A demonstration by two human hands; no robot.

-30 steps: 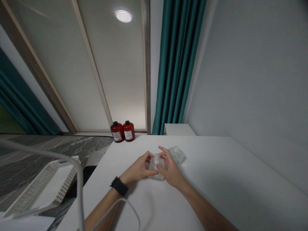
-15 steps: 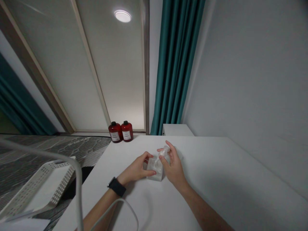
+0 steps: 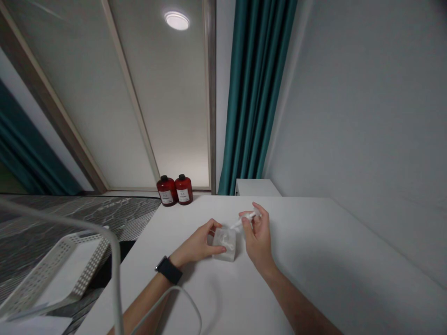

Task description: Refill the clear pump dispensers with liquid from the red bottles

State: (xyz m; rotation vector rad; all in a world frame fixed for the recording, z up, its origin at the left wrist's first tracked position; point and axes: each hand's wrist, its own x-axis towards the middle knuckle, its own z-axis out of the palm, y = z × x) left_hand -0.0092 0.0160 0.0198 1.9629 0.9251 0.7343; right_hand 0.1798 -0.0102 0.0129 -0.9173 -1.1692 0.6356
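Observation:
A small, translucent whitish square container [image 3: 225, 244] rests on the white table [image 3: 314, 232]. My left hand [image 3: 204, 242] is closed around its left side, thumb along the near edge and fingers at the back. Above and to the right, my right hand [image 3: 257, 237] pinches a slim white piece [image 3: 248, 216] with a wider, clear-looking end; its exact kind is too small to tell. The thin end of this piece slants down towards the container's back right corner. Whether it touches the container I cannot tell.
Two dark red bottles [image 3: 175, 190] with black caps stand at the table's far left corner. A white perforated basket [image 3: 59, 270] is lower left, beyond the table edge. A pale cable [image 3: 115, 260] arcs across the near left. A grey wall [image 3: 377, 130] borders the right side.
My right hand has moved right and slightly up with the slim white piece, away from over the container. My left hand and the container have stayed in place.

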